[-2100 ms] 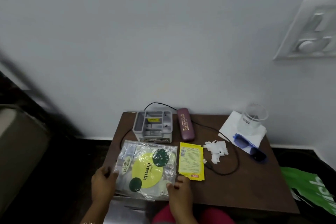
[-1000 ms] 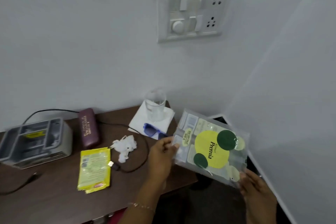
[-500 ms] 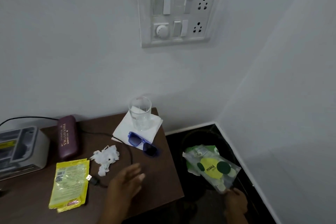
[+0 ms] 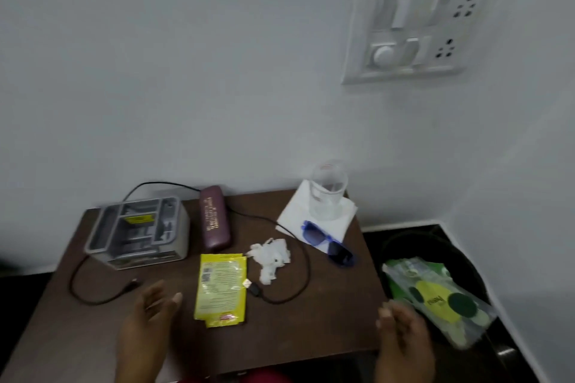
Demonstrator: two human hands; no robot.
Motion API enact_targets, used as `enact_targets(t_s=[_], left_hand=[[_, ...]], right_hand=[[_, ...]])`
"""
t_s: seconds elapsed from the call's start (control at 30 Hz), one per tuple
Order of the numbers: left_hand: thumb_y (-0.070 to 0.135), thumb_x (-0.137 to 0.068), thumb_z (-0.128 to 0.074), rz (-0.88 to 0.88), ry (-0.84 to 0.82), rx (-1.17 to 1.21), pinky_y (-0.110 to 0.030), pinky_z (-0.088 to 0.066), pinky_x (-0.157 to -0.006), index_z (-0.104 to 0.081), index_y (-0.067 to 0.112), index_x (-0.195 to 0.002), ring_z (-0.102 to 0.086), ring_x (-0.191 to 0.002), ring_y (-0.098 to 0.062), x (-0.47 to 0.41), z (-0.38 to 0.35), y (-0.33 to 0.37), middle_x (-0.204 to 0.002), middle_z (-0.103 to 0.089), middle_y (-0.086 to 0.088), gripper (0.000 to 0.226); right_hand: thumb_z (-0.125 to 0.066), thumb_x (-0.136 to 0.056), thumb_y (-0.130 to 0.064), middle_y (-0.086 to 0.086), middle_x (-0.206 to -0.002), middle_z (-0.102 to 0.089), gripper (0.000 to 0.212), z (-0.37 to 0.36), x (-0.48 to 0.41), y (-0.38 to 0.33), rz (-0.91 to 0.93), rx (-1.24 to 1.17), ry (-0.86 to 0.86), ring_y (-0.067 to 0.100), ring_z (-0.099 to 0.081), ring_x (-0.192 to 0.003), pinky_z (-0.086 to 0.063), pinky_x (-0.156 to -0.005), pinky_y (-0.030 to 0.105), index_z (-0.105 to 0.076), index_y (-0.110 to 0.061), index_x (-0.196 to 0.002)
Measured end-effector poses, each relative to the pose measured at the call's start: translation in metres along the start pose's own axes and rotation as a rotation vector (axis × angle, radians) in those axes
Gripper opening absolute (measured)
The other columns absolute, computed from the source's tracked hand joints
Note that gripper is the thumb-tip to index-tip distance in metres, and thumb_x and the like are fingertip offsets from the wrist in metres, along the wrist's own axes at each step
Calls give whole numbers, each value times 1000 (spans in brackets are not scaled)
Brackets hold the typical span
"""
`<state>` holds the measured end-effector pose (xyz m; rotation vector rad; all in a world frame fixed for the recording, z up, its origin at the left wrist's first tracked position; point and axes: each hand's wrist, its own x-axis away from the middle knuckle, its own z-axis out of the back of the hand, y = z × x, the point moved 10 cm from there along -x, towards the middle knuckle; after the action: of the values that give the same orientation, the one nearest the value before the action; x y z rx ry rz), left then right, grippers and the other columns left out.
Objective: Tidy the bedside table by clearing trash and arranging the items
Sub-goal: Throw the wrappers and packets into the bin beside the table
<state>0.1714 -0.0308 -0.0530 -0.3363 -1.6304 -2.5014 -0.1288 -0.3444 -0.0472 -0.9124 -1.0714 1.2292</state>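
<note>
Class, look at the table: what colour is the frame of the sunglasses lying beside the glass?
Blue, with dark lenses: the sunglasses show clearly in the head view, the only one.

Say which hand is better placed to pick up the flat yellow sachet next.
Probably the left hand: it hovers open over the brown wooden table, just left of the flat yellow sachet. The right hand, also empty, sits at the table's right edge beside the black bin.

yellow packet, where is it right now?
The yellow packet lies flat on the bedside table, front centre in the head view, between the left hand and the crumpled white tissue, in front of the maroon case.
</note>
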Motion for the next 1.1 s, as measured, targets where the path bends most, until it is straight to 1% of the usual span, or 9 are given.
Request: enact_targets(t_s=[0.13, 0.23, 0.33, 0.43, 0.53, 0.7, 0.87, 0.97, 1.1], left_hand=[[8, -83, -66, 87, -66, 44, -37, -42, -90, -54, 0, -121, -59, -104, -29, -3, -26, -10, -110, -62, -18, 41], [24, -78, -71, 123, -148, 48, -40, -49, -85, -57, 2, -114, -63, -97, -30, -5, -46, -15, -108, -66, -16, 44], [13, -84, -66, 144, -175, 61, -38, -52, -74, -57, 2, -111, -65, -83, -29, -13, -52, -19, -100, -68, -16, 31], [13, -82, -68, 180, -181, 62, -38, -54, -70, -65, 2, -100, -67, -78, -29, -16, -47, -30, -89, -71, -14, 22], [14, -79, -71, 210, -169, 75, -48, -57, -76, -68, 12, -84, -69, -76, -29, -13, -32, -43, -81, -73, -12, 7], [0, -83, -64, 194, -175, 250, -27, -56, -50, -65, 3, -90, -67, -77, -32, 13, -11, -40, -85, -70, -19, 8], [-2, -81, -65, 141, -213, 337, -16, -51, -44, -66, 0, -90, -69, -74, -28, 51, -33, -7, -83, -72, -19, 9], [-4, -80, -65, 118, -317, 360, -15, -49, -42, -68, 5, -82, -68, -53, -10, 79, -83, 17, -66, -72, -8, 9], [-4, -77, -69, 106, -471, 373, -18, -54, -50, -70, 9, -82, -68, -57, -8, 117, -167, 36, -65, -74, -5, 14]], right_hand=[[-69, -79, -6, 4, -87, -69, 21, -117, 93, 11, -112, 77, -551, 4, -63, -67, -47, -63, 11, -64, -22, -89], [-71, -76, -6, 9, -101, -68, 35, -166, 135, 29, -167, 173, -732, 1, -62, -70, -43, -63, 3, -62, -15, -109], [-67, -80, -13, 1, -96, -70, 32, -187, 144, 21, -55, 266, -742, 13, -63, -84, -44, -71, 12, -52, -40, -87], [-62, -83, -10, -7, -79, -63, 24, -188, 139, 11, -51, 253, -697, 4, -58, -72, -40, -62, 7, -49, -30, -80], [-63, -82, -6, -8, -72, -60, 23, -185, 140, 8, -56, 229, -675, 3, -56, -68, -42, -61, 7, -52, -25, -74], [-64, -79, -2, 1, -71, -67, 26, -171, 148, 11, -89, 160, -703, 13, -64, -65, -57, -71, 39, -61, -27, -71], [-63, -79, 6, 8, -69, -69, 24, -127, 115, 3, -105, -28, -616, 4, -62, -52, -54, -52, 22, -66, -17, -72], [-63, -78, 12, 7, -60, -69, 24, -84, 77, 6, -169, -168, -479, 7, -63, -51, -50, -46, 17, -66, -11, -72], [-62, -79, 11, 6, -64, -68, 19, -22, 19, 19, -263, -287, -214, 21, -61, -62, -50, -43, 14, -63, -8, -76]])
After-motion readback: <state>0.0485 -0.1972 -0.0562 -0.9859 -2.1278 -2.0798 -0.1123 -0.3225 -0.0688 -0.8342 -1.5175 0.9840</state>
